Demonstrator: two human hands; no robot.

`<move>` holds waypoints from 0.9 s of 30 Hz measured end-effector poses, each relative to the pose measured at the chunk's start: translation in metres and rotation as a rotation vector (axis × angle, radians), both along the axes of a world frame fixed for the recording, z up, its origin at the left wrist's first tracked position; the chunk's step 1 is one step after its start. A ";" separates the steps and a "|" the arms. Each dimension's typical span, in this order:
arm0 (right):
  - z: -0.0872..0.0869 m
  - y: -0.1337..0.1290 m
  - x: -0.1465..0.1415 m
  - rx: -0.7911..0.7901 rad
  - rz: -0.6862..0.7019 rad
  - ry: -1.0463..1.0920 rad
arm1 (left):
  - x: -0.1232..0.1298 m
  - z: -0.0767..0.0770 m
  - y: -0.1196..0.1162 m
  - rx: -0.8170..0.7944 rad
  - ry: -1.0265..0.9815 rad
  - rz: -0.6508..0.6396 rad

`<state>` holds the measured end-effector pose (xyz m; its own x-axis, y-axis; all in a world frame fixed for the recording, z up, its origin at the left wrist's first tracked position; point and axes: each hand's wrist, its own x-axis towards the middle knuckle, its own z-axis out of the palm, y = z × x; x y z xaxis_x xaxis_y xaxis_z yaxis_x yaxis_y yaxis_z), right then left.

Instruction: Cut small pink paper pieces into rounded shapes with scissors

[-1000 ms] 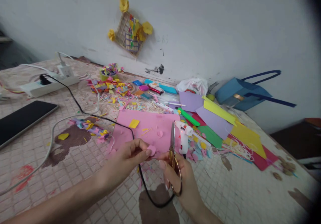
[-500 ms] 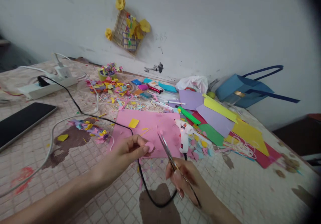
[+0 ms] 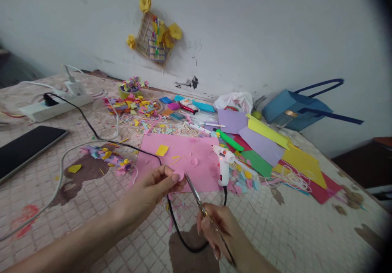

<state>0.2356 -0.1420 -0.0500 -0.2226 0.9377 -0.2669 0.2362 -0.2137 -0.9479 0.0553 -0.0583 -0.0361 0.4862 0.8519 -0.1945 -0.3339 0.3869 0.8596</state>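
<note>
Between the thumb and fingers of my left hand (image 3: 161,181) is a small rounded piece of pink paper (image 3: 179,175). My right hand (image 3: 219,228) is closed round a pair of scissors (image 3: 196,194), whose tips point up and left, close to the pink piece. Whether the blades touch the paper I cannot tell. Under the hands lies a pink sheet (image 3: 180,144) with a yellow paper square (image 3: 162,150) and a small curled pink scrap (image 3: 194,162) on it. A white glue gun (image 3: 224,165) rests on the sheet's right edge.
A black cord (image 3: 176,224) loops below my hands. At left are a phone (image 3: 30,148) and a power strip (image 3: 58,109). Coloured paper sheets (image 3: 263,146) spread to the right, before a blue bag (image 3: 297,112). Paper scraps (image 3: 134,106) pile up at the back.
The scissors have moved left and slightly down, bringing their tips beside the pink piece. My left hand has barely shifted. The small pink scrap on the sheet now shows clear of the blades.
</note>
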 end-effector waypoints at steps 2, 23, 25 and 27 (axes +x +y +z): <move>-0.003 0.000 -0.004 0.017 -0.016 -0.004 | 0.001 -0.002 -0.002 -0.030 -0.031 0.011; -0.008 0.000 -0.012 0.115 -0.061 -0.095 | 0.005 0.000 -0.011 -0.077 -0.092 0.063; -0.008 0.001 -0.012 0.117 -0.062 -0.104 | 0.004 0.000 -0.011 -0.076 -0.084 0.067; -0.009 0.001 -0.012 0.128 -0.065 -0.109 | 0.004 0.001 -0.011 -0.078 -0.075 0.067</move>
<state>0.2235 -0.1409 -0.0591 -0.1366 0.9770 -0.1635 0.3284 -0.1111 -0.9380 0.0596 -0.0698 -0.0351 0.4442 0.8667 -0.2267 -0.4240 0.4263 0.7991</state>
